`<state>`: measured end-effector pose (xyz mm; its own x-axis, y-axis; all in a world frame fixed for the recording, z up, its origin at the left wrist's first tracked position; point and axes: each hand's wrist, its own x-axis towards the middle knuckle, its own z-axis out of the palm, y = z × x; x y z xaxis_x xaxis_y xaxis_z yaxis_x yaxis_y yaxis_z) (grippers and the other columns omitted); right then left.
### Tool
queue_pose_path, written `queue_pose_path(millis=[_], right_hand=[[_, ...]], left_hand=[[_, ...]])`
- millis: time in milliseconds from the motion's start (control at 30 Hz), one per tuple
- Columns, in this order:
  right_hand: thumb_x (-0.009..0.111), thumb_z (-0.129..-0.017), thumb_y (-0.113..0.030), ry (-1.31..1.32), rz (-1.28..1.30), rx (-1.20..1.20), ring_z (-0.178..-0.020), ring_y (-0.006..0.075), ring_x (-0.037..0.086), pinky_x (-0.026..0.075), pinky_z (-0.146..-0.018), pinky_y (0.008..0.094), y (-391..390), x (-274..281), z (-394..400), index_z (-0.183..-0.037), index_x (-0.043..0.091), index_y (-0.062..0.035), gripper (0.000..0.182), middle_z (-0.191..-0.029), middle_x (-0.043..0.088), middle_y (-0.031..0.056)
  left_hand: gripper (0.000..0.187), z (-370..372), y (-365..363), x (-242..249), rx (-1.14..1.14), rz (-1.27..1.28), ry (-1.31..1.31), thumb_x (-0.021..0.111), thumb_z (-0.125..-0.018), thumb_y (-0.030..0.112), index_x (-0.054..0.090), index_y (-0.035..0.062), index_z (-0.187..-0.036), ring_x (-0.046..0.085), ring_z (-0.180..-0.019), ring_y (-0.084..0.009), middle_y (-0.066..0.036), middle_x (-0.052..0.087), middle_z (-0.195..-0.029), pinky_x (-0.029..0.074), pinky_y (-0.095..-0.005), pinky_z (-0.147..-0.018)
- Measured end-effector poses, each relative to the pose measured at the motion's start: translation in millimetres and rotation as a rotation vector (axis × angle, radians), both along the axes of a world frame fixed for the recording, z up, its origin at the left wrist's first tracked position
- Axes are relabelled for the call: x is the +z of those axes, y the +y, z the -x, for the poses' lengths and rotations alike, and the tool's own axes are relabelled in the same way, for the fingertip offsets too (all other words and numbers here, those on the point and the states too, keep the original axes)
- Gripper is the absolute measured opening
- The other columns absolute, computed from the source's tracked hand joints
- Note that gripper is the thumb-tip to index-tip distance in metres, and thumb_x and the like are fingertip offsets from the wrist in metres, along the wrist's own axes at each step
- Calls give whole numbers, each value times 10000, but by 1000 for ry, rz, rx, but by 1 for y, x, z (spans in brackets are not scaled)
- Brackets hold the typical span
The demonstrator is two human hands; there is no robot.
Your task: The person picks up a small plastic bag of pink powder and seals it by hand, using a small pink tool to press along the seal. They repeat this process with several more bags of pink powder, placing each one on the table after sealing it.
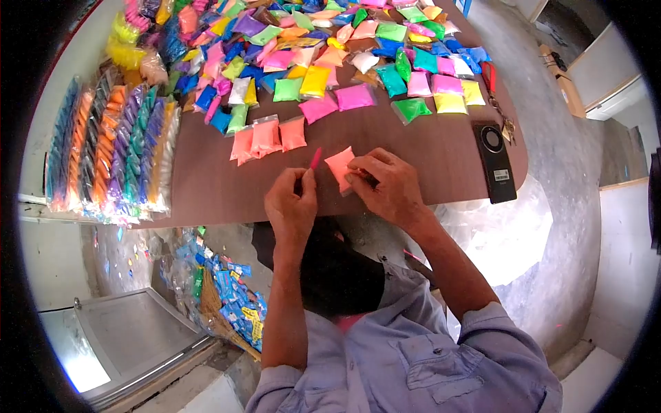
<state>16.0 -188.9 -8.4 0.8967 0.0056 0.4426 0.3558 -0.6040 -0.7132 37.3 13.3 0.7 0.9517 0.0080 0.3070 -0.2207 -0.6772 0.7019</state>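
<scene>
Salmon-pink powder packet pinched by right hand at tabletop's near edge; left hand grips a pink stick; no writing legible.

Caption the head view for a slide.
Right hand holds a salmon-pink powder packet, left hand a pink stick, over a packet-strewn brown table.

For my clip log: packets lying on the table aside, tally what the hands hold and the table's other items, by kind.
salmon packet, in right hand: 1
pink stick, in left hand: 1
black device: 1
key bunch: 1
Total: 4
</scene>
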Motion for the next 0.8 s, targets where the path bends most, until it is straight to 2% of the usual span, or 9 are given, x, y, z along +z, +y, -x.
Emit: queue_pose_path(millis=[100,333,400,567,667,800], right_hand=[[790,-885,-189,7,-15,-12,-822,310,702,575,-720,422,2,-2,0,-987,727,-82,160,-888,687,91],[776,-888,-175,45,14,-31,-813,319,705,576,-703,426,3,2,0,-1026,723,-78,178,-895,698,102],[777,-889,-178,43,17,-35,-823,320,710,579,-708,425,4,2,0,-1041,727,-74,191,-901,703,106],[783,-891,-180,65,6,-40,-867,322,726,592,-729,415,5,1,0,-1085,739,-64,230,-929,714,116],[779,-897,-156,109,-11,-44,-893,324,730,602,-752,407,6,-1,0,-1083,739,-55,216,-1008,714,126],[755,-919,-125,-18,-11,-52,-931,330,734,612,-786,402,6,1,-2,-1094,736,-41,195,-1124,696,138]], left_hand=[[141,6,1,-4,-34,62,-58,738,-974,132,734,-6,-952,688,-702,-186,-134,726,-813,542,-347,-657],[98,6,4,-17,-43,35,-170,740,-967,83,726,-12,-946,667,-690,-152,-97,705,-794,536,-318,-634],[78,8,3,-14,-46,57,-126,753,-933,51,697,-3,-928,703,-703,-284,-149,703,-844,561,-367,-644],[76,9,3,-15,-61,77,-191,755,-929,44,694,-1,-932,705,-705,-287,-151,703,-859,562,-359,-643],[77,9,3,-15,-67,80,-204,753,-929,43,690,1,-933,705,-701,-285,-150,702,-865,563,-360,-644],[75,10,2,-16,-68,76,-229,749,-933,45,685,6,-934,706,-701,-282,-144,701,-867,565,-359,-646]])
